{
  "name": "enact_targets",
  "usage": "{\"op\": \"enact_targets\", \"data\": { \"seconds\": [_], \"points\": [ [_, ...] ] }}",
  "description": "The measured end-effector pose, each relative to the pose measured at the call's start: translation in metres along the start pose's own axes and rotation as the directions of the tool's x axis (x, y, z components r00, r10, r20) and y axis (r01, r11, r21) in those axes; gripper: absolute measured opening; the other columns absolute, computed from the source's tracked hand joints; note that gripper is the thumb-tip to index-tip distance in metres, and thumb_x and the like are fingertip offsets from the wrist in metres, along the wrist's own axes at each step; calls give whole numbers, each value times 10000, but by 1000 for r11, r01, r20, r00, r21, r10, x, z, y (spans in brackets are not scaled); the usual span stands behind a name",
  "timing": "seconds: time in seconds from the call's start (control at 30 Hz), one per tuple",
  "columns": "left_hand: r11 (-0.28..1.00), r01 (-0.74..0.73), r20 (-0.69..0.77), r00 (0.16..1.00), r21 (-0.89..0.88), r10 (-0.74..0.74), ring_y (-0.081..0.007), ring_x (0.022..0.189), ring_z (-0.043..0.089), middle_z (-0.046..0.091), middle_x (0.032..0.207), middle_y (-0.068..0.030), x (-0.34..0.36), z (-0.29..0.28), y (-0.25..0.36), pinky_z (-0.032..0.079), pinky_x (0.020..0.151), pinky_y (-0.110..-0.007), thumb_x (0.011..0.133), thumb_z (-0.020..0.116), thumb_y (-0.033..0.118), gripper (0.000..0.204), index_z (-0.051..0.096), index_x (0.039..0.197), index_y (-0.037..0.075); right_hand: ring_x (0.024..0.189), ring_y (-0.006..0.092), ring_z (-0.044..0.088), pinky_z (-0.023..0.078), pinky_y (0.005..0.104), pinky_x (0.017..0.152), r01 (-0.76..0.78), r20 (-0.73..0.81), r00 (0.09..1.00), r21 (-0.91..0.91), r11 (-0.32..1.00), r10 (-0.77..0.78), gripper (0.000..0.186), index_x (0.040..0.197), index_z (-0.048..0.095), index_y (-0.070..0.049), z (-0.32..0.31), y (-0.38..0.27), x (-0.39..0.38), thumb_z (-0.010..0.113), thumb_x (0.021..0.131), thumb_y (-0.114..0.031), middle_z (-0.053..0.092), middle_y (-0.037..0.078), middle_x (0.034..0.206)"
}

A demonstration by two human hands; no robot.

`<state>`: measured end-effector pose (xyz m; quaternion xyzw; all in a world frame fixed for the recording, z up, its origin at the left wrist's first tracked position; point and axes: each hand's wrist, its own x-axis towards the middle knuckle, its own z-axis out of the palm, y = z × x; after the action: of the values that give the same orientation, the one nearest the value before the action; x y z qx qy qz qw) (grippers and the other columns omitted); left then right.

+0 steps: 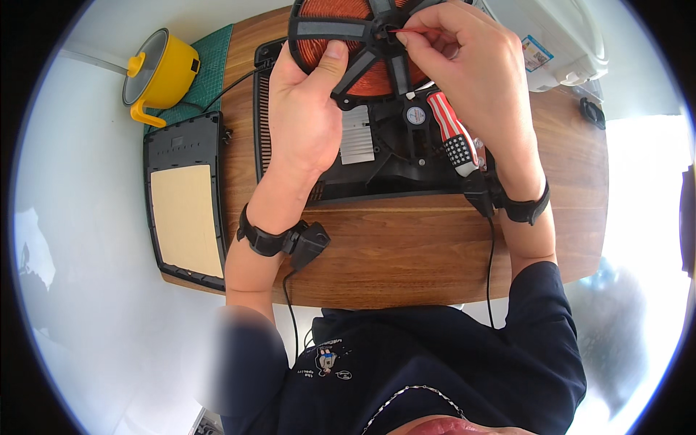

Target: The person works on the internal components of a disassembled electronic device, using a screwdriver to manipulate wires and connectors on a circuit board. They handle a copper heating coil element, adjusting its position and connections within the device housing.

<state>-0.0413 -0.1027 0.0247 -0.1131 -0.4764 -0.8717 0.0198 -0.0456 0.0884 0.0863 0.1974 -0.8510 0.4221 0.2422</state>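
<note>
My left hand [308, 119] grips the rim of a round induction coil [366, 80], its thumb on top. Copper windings show between the coil's black spokes. At the hub, my right hand [482, 69] pinches a thin red wire [415, 30] between thumb and fingertips. Under the coil lies an opened black appliance housing [391, 177], partly covered by both hands. Inside it are a silver heat sink [357, 141] and a small round white-topped part [415, 115]. A stars-and-stripes tool handle [454, 130] rests in the housing beside my right wrist; its working end is hidden.
A yellow pot [170, 72] stands on a green cutting mat [212, 65] at the far left. Nearer lies a black panel with a cream sheet [185, 217]. A white appliance [558, 43] occupies the far right, near a small black part [592, 113]. Cables hang from both wrist straps.
</note>
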Motion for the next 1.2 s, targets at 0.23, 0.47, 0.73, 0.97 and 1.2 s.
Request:
{"op": "enact_targets", "data": {
  "seconds": [0.23,0.47,0.73,0.97,1.2],
  "points": [
    [999,27,-50,998,-42,-29,-186,1167,648,693,1271,-63,-2,8,8,497,1047,-373,1067,563,79,260,631,1317,57,718,247,692,564,334,651,45,14,999,119,992,-47,217,983,686,0,3,-2,1,802,800,-7,645,118,896],
    [997,17,-46,999,-77,-20,-228,1231,626,649,1354,-90,-2,6,13,491,1083,-414,1075,547,94,329,570,1401,50,800,226,683,561,329,651,376,-108,917,-94,922,-385,257,984,691,-3,6,-1,2,825,764,2,586,100,957],
    [997,-60,-32,998,-45,58,-206,1182,650,680,1305,-80,-5,7,5,519,1045,-387,1077,537,63,288,604,1357,50,786,249,653,551,344,661,493,-99,850,-197,848,-517,222,941,737,-9,6,-1,6,817,736,20,618,96,937],
    [994,-43,-68,997,-97,36,-117,1079,632,703,1175,-29,-6,12,8,469,1020,-302,1048,590,33,195,633,1237,46,790,254,653,554,356,670,511,-65,838,-250,822,-541,172,883,721,-7,5,-2,5,816,740,3,616,92,905],
    [997,-75,-37,997,-32,73,-185,1146,660,692,1273,-61,-10,11,4,529,1032,-378,1078,544,68,273,610,1342,66,794,261,646,556,365,678,532,-73,825,-238,813,-561,167,860,710,-8,9,4,6,800,720,3,611,90,903]
  ]
}}
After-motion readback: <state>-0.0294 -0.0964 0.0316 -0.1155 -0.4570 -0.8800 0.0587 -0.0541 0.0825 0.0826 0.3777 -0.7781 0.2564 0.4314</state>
